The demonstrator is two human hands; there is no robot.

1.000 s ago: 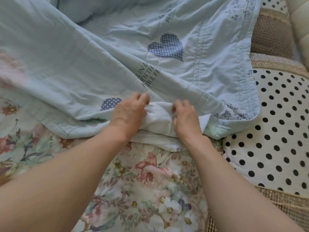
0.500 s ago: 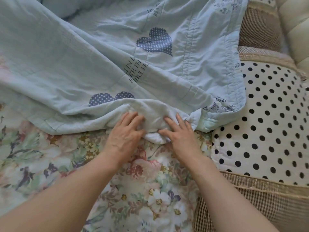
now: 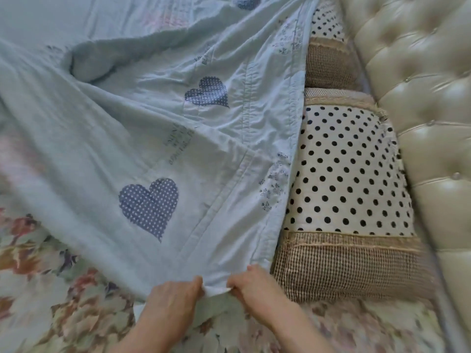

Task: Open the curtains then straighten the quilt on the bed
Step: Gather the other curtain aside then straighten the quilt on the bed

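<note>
On the bed, the quilt (image 3: pixel 142 138) lies drawn taut toward the person. Half a second ago its edge sat bunched under flat hands. The left hand (image 3: pixel 175 299) and right hand (image 3: pixel 254 286) now pinch that hem, fingers (image 3: pixel 197 282) curled on it. Straightening is underway. The dotted pillow (image 3: pixel 351 174) lies alongside, against the headboard (image 3: pixel 420 98).

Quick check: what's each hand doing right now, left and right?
Left hand: closed, pinching the near edge of the quilt.
Right hand: closed, pinching the same quilt edge.
</note>
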